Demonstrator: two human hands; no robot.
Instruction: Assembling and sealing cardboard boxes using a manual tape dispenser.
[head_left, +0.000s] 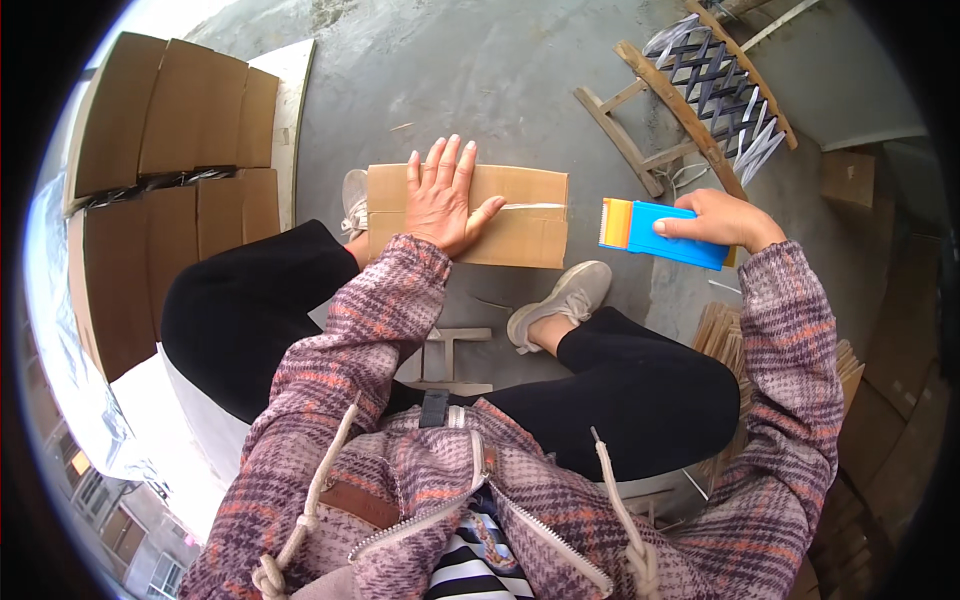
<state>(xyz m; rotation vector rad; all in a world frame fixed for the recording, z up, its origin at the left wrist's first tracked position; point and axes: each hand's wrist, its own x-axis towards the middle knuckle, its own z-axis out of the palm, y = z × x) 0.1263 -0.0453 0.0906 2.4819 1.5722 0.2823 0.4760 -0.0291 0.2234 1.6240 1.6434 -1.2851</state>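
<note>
A brown cardboard box [520,235] lies between my feet, its long side running left to right. My left hand [442,200] rests flat on its top, fingers stretched toward the far edge and thumb pointing right. From the thumb to the box's right end, a thin whitish line [535,206] runs along the middle seam; it may be tape. Right of the box and apart from it, my right hand [728,220] is closed around a blue tape dispenser [675,236] with an orange, toothed front end facing the box. Any tape roll inside is hidden.
Closed brown boxes [190,110] are stacked at the left beside a pale board [290,120]. A wooden stool [690,95] with a woven strap seat lies tipped at the far right. Flat cardboard pieces [718,340] stand near my right knee, with more cardboard [848,178] beyond.
</note>
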